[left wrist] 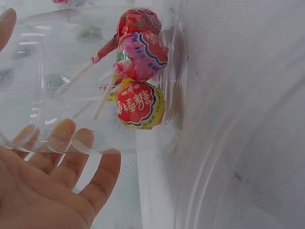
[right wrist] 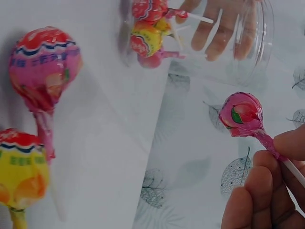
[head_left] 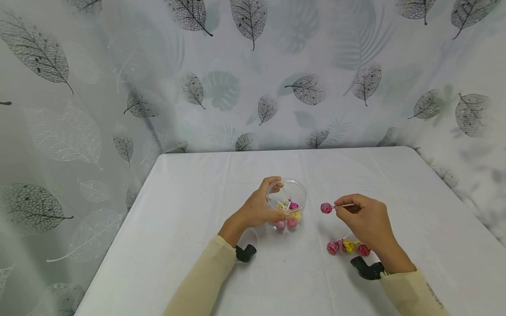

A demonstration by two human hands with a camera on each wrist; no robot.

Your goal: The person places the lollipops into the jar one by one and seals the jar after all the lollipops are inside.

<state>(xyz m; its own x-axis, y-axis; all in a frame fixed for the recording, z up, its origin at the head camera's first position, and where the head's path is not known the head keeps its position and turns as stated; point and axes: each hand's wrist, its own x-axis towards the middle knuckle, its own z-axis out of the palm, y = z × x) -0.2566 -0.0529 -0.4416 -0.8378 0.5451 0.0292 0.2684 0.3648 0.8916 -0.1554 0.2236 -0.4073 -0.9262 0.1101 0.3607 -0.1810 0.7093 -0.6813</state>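
Note:
My left hand [head_left: 257,207] grips a clear jar [head_left: 305,202] that stands on the table, fingers and thumb around its sides. Several wrapped lollipops lie at the jar's bottom; in the left wrist view a yellow lollipop [left wrist: 141,106], a pink lollipop [left wrist: 143,56] and a red lollipop [left wrist: 140,20] show, sticks towards the mouth. Right of the jar, my right hand [head_left: 367,219] pinches a pink lollipop [head_left: 326,208] by its stick just below the wrapper, above the table. The right wrist view shows this held lollipop [right wrist: 241,114] close up, head pointing away from the fingertips.
In a row below the right hand lie a pink lollipop [head_left: 333,248], a yellow lollipop [head_left: 348,246] and a red lollipop [head_left: 364,250]. Beside the left wrist is a clear round lid [head_left: 256,237], partly hidden. A leaf-patterned curtain [head_left: 253,87] surrounds the white table [head_left: 189,197].

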